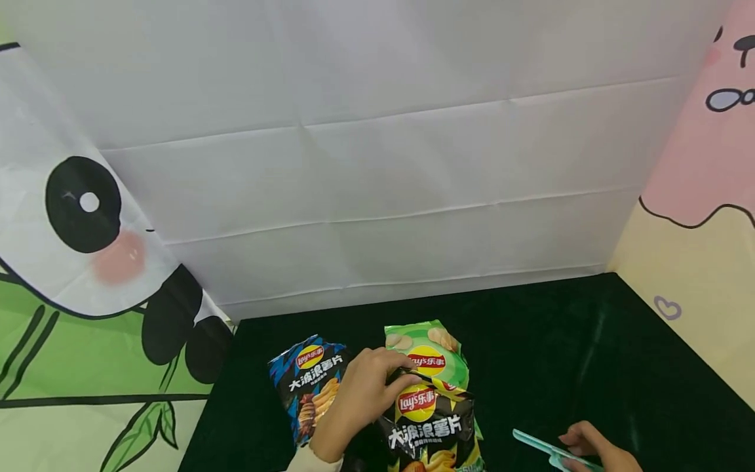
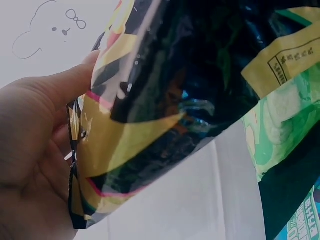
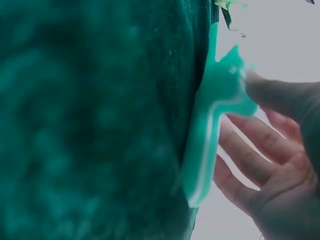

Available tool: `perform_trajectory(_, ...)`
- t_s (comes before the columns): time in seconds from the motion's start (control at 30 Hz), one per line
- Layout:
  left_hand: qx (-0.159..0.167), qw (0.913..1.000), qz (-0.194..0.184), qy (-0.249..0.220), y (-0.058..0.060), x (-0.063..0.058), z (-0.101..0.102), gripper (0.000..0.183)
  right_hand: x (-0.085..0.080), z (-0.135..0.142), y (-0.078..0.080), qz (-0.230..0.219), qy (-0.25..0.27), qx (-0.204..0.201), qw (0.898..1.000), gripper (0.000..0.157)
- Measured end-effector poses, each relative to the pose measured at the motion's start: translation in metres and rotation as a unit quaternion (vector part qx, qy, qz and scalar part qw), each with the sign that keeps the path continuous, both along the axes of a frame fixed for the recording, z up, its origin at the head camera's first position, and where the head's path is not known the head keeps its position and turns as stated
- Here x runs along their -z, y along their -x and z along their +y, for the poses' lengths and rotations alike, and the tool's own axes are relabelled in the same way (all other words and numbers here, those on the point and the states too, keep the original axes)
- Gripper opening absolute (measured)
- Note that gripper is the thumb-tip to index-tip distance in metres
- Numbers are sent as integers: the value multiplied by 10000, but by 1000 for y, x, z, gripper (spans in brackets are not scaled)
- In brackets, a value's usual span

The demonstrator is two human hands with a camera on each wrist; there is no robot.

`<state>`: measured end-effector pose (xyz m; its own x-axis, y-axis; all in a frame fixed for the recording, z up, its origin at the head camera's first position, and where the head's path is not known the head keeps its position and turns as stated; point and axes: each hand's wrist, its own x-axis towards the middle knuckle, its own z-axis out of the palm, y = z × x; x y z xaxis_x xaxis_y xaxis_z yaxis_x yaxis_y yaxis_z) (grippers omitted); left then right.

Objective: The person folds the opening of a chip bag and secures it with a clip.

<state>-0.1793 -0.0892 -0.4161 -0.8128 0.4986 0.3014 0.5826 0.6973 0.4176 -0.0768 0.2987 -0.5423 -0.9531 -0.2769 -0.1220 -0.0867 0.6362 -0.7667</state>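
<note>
I have the black chip bag at the near middle of the table, in front of the green chip bag and covering its lower part; its base runs past the near edge of the head view, so I can't tell whether it stands or is lifted. My left hand pinches the left end of its top edge, the thumb on one face and fingers on the other, a narrow hold that I judge is meant to keep the mouth gathered and the pack steady. Whether the mouth is open or sealed, I can't make out

Off to the right, well apart from the bag, my right hand holds a teal clip between thumb and fingers at its cat-shaped end, leaving the long bar reaching out to the left; gripping that end probably keeps the bar free. I can't tell whether its two arms are parted

Just behind lies the green chip bag; to the left, beyond my left wrist, the blue chip bag sits apart, likely out of the way. Around them spreads the dark green table, with a white backdrop at the far side
</note>
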Motion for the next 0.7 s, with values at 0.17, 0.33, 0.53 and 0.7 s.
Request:
perform_trajectory(0.17,34,10000,-58,25,-1,-1,-2,23,-12,-17,-3,211,-755,955,9923,13)
perform_trajectory(0.33,46,10000,-3,86,-2,-1,-1,19,-16,-21,-3,-88,-1136,1561,9811,16)
perform_trajectory(0.53,9,9999,8,160,-5,-5,-1,17,-13,-20,-3,-162,-961,1557,9830,40)
perform_trajectory(0.7,39,9999,0,147,-6,-6,0,18,-12,-16,-3,132,-1098,1423,9836,50)
